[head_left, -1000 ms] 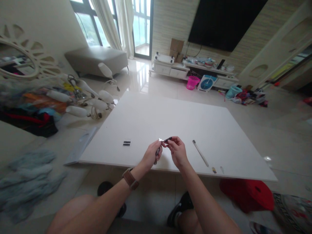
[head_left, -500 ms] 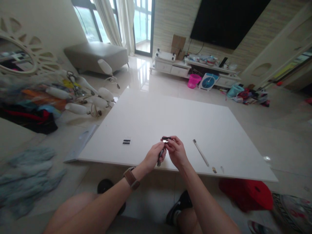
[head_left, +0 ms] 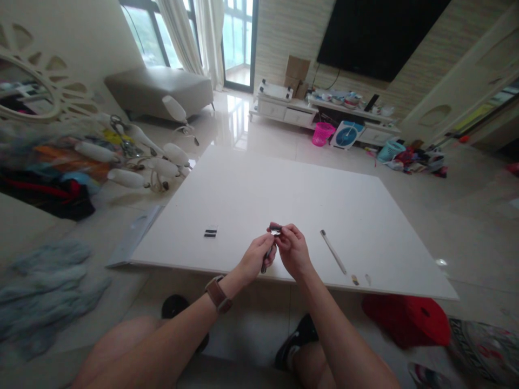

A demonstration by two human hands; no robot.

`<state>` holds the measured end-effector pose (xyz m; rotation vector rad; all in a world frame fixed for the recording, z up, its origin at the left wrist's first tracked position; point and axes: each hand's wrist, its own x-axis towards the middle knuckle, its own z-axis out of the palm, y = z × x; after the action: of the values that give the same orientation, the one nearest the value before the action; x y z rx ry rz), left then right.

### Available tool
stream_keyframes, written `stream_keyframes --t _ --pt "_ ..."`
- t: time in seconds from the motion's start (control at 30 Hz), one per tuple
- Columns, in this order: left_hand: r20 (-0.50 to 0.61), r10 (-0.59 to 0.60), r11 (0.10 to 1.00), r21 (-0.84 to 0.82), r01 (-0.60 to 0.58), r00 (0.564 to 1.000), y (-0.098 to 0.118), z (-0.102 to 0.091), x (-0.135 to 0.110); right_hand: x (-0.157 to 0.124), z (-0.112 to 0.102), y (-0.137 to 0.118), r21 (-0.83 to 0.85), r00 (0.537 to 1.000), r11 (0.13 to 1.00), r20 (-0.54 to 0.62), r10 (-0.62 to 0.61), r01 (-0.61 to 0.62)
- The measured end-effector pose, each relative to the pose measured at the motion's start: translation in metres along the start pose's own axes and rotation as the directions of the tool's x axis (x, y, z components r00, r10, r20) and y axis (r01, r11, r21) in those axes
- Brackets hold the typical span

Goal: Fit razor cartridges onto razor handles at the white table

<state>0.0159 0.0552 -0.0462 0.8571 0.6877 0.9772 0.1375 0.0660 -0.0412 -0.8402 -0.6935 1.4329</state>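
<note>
Near the table's front edge, my left hand (head_left: 259,254) is closed around a slim dark-handled tool (head_left: 264,266), its handle pointing down toward me. A shiny silver part (head_left: 275,232) shows at the top, between the two hands. My right hand (head_left: 294,246) pinches a short dark piece (head_left: 275,226) against that silver part. Fingers cover much of both items, so their exact kind and whether they are joined cannot be made out. Both hands are just above the white tabletop (head_left: 292,189).
A small card with two black strips (head_left: 210,233) lies to the left. At right are a thin pale stick with a dark end (head_left: 333,252), a small yellowish piece (head_left: 356,280) and a small clear piece (head_left: 368,279). A white-shaded lamp (head_left: 162,167) stands beyond the left edge.
The short dark piece has tilted slightly and sits a little higher at my right fingertips. Both hands stay in nearly the same place, and the view has shifted slightly.
</note>
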Motion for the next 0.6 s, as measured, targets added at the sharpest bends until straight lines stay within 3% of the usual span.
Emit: stream_keyframes --t 0.13,0.6 --pt "0.019 -0.013 1.0 0.002 0.013 1.0 0.0032 -0.0003 0.0 0.0026 -0.0029 0.0004 0.006 0.999 1.0 -0.035 -0.02 0.02" --pt "0.004 -0.002 1.0 -0.03 0.002 1.0 0.0022 -0.0005 -0.0017 -0.0048 0.0025 -0.0042 -0.003 0.998 1.0 0.064 -0.022 0.022"
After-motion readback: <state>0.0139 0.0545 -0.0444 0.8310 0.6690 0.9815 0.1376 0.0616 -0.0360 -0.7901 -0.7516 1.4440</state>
